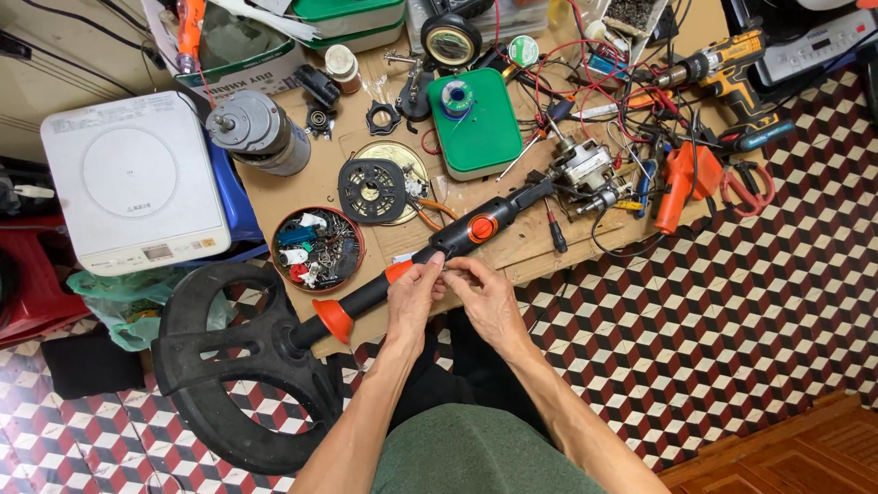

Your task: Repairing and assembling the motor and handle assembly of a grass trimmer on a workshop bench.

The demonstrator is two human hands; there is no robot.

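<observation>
Handle (pixel 439 252) black, orange button, orange collar

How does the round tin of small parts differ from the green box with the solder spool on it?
The round tin is open, red-rimmed and full of mixed small parts; the green box is closed, rectangular with rounded corners, and carries only a solder spool on its lid. The tin sits nearer the left hand; the box lies farther back. Both rest on the cardboard-covered bench.
</observation>
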